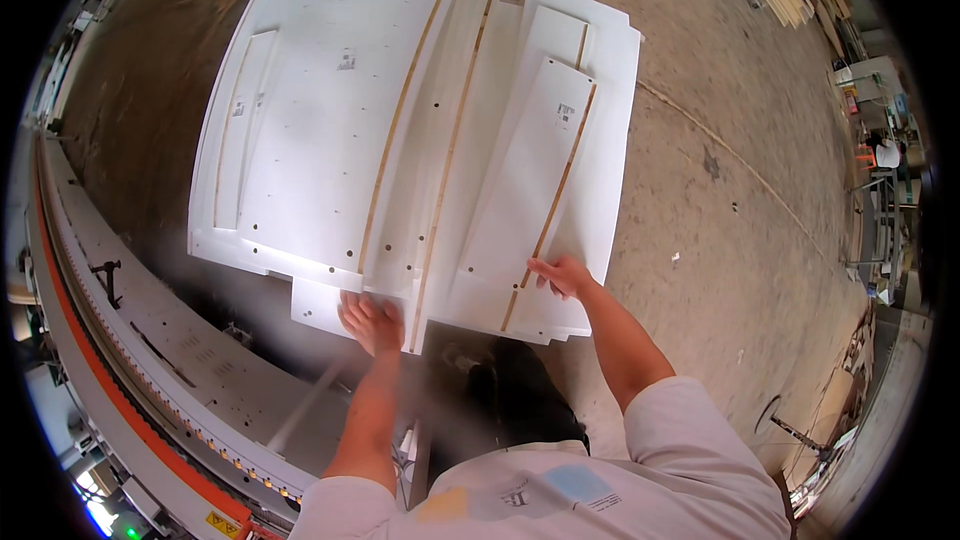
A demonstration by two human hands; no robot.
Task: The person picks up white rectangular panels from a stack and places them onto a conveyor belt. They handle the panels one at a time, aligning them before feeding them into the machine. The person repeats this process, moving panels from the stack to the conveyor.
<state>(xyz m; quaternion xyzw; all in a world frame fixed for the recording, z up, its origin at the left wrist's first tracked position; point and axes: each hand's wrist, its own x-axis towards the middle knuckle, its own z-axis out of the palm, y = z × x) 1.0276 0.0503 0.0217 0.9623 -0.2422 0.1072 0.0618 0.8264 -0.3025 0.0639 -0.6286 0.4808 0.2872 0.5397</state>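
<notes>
Right grip (562, 275) pinches the near end of the top narrow panel (525, 190) on the white panel stack (330, 120), left hand (372, 322) flat on the stack's near edge; picking-off step, lift needs level support.

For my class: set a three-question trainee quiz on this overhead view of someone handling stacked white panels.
1. True or false: the right hand rests on the near edge of a narrow white panel.
2. Which lies to the person's left: (a) a long machine bed with an orange stripe, (b) a sink, (c) a ladder?
3. What is the left hand touching?

Key
1. True
2. a
3. The near edge of the stack of white panels; the hand is motion-blurred.
</notes>
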